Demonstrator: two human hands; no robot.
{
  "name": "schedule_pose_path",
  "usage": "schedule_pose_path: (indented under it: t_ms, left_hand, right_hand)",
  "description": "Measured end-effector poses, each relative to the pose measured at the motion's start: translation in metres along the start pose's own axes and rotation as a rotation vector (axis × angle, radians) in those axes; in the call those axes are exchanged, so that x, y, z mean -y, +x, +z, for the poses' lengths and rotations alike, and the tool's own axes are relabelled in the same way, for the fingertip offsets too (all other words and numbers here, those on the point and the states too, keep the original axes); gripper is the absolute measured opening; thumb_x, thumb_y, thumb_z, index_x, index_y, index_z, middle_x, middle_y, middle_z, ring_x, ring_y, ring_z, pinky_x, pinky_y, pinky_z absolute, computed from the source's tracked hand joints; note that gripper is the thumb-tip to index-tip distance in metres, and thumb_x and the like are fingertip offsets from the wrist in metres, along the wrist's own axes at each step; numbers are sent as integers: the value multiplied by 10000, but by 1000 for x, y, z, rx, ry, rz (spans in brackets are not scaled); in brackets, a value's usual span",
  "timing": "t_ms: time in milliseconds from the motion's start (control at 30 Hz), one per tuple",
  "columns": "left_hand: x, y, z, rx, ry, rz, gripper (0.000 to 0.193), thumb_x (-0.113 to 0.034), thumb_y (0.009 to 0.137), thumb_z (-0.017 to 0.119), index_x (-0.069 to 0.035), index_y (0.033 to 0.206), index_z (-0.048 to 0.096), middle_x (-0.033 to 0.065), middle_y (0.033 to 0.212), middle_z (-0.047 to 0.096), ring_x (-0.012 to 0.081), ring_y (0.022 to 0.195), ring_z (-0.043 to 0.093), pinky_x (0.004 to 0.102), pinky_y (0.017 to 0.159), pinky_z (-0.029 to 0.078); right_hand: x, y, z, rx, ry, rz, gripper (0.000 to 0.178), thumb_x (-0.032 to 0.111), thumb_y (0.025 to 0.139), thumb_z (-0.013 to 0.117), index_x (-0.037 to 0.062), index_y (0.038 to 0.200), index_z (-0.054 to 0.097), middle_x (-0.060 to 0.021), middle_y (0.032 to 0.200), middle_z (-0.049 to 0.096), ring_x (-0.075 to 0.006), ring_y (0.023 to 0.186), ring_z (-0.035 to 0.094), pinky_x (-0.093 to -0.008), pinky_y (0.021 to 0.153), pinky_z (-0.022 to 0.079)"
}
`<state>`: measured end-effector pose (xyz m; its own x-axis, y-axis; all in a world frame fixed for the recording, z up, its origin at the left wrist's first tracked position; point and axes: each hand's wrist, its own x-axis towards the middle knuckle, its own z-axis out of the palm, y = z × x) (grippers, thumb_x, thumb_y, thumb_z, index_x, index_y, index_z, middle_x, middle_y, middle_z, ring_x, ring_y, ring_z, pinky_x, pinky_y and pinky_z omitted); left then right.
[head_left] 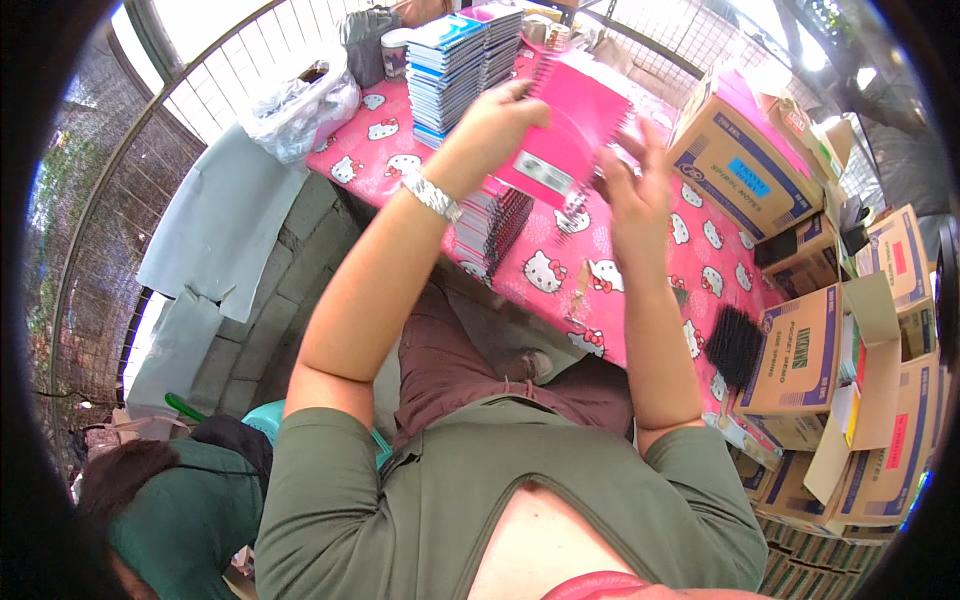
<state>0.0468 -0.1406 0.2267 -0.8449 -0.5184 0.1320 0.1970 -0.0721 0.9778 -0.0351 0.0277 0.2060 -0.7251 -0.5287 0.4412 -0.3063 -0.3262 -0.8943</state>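
Note:
A pink spiral notebook [575, 110] with a white label is held tilted above the table, slightly blurred. My left hand [510, 120] grips its left edge, the thumb over the cover. By the coil on the notebook's right edge is my right hand [637, 185], its fingers apart and a little smeared; whether they touch the coil I cannot tell. Below the notebook, at the table's near edge, stands a stack of spiral notebooks [485, 235]. Farther back rises a tall stack of blue-covered notebooks [440, 80].
A pink patterned cloth covers the table [545, 270]. Black spiral coils [735, 345] lie at its right. Cardboard boxes [750, 150] crowd the right side, some with flaps up. A plastic bag [300, 105] sits at the far left. Another person [190, 510] is at lower left.

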Motion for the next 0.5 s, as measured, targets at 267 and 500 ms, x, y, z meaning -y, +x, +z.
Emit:
schedule_pose_path:
  t_ms: [267, 500]
  left_hand:
    - [15, 32, -73, 3, 333, -301, 328, -127, 887, 555, -26, 1194, 608, 68, 1064, 648, 141, 925, 635, 298, 790, 533]
    - [26, -7, -72, -142, -143, -288, 525, -219, 961, 554, 26, 1418, 469, 136, 1333, 577, 187, 1217, 554, 300, 1053, 407]
  right_hand:
    - [-49, 14, 37, 133, -555, -15, 493, 231, 933, 658, -20, 1334, 520, -185, 1177, 589, -265, 1032, 617, -369, 878, 506]
    - [-112, 64, 38, -16, -66, -16, 477, 389, 1008, 511, -3, 1279, 553, -196, 1179, 590, -322, 1163, 538, -391, 1010, 409]
